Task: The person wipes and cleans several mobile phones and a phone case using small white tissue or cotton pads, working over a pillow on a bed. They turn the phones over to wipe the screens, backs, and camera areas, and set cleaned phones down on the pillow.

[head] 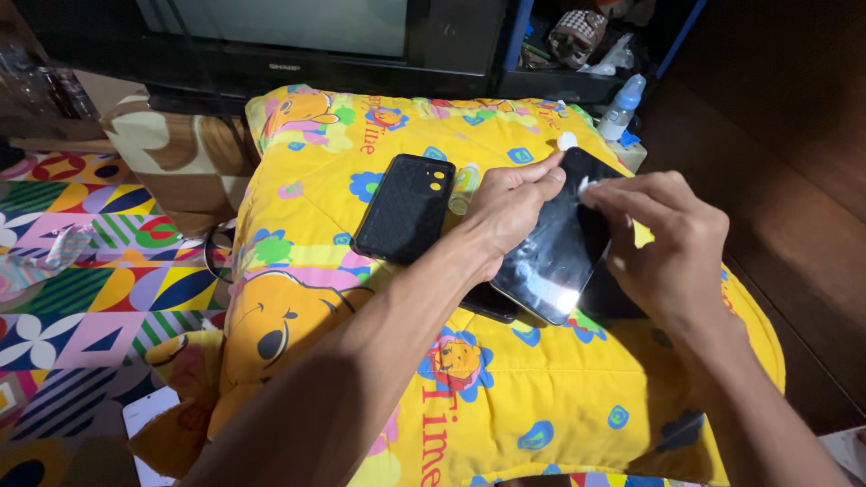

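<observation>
The phone (555, 243), centre-right, is pinched by the left hand (505, 212) while the right hand (667, 243) pinches a film tab (585, 187) (dust could be trapped if misaligned).

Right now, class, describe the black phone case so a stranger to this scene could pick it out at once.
Find the big yellow cartoon-print pillow in front of the television. On its upper middle, beside the left hand, lies the black phone case. Unlike the glossy phone held by both hands, it is matte and textured, with a yellow-showing camera cutout.

Dark TV screen (298, 22) behind pillow; glossy phone screen (555, 243) (reflecting light).
</observation>
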